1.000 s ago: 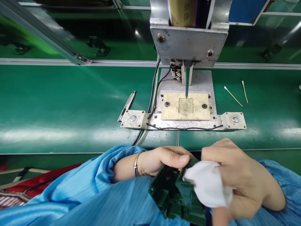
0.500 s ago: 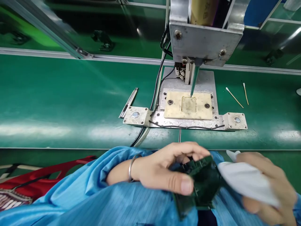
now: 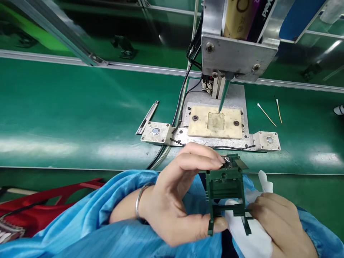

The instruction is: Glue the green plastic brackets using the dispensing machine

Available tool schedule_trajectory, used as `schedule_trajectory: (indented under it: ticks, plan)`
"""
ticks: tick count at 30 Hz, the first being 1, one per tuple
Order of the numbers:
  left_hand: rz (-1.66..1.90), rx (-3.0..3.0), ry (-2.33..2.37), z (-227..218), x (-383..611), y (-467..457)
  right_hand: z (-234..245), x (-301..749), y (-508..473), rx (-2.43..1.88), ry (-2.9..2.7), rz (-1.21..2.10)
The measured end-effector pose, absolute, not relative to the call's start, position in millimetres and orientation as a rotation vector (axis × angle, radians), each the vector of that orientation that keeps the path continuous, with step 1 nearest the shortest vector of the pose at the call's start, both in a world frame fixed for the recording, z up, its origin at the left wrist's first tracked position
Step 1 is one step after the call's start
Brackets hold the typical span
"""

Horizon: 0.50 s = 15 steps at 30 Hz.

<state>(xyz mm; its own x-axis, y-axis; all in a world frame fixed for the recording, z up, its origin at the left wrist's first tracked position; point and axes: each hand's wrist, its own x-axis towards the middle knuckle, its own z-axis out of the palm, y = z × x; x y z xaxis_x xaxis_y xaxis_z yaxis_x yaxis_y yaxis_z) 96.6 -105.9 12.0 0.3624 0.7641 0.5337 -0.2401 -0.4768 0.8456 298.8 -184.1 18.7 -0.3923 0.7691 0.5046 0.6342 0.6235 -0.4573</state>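
The person's left hand (image 3: 177, 200) holds a dark green plastic part (image 3: 227, 190) upright in front of them, fingertips pinched on its top edge and the thumb pressed against a lower leg of the frame. The part sits low in the view, just in front of the near edge of the green belt (image 3: 67, 118), above the blue sleeves (image 3: 113, 222) of the person's coat. A small metal piece shows at the top of the part, right by the fingertips. A silver bracelet (image 3: 139, 200) circles the left wrist.

The right hand (image 3: 279, 222) is closed around a white cloth (image 3: 249, 233), which bunches up between the fingers and touches the lower right side of the green part.

Beyond the hands, on the belt, stands a metal fixture (image 3: 212, 138) with a pale cream plate (image 3: 215, 123) screwed onto it; the plate has a square recess in its middle. A thin nozzle (image 3: 223, 96) hangs from the metal machine head (image 3: 236, 53) above and points down at the far edge of that recess. Black cables (image 3: 182, 96) run down from the head, past the left of the plate, towards the near edge of the belt. Two cotton swabs (image 3: 266, 114) lie on the belt to the right of the fixture, well apart from the hands. A slim metal bar (image 3: 147, 116) lies to the left of it. Something red (image 3: 40, 204) shows at the lower left, under the sleeve
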Motion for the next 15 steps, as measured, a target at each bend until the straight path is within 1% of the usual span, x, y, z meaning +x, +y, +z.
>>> schedule_trajectory:
  ticks: [4, 8, 12, 15]
  plan:
    - [1.336, 1.639, 0.445, 10, 98, -107, 11, 291, -181, -1.027, -2.132, 0.027]
    - [1.389, 1.643, 0.482, 6, 100, -106, 10, 283, -169, -0.984, -2.165, -0.109]
    - [1.41, 1.728, 0.508, 4, 102, -104, 5, 274, -153, -0.994, -2.196, -0.142]
    - [1.357, 1.826, 0.543, 0, 94, -99, -7, 274, -145, -0.947, -2.174, -0.128]
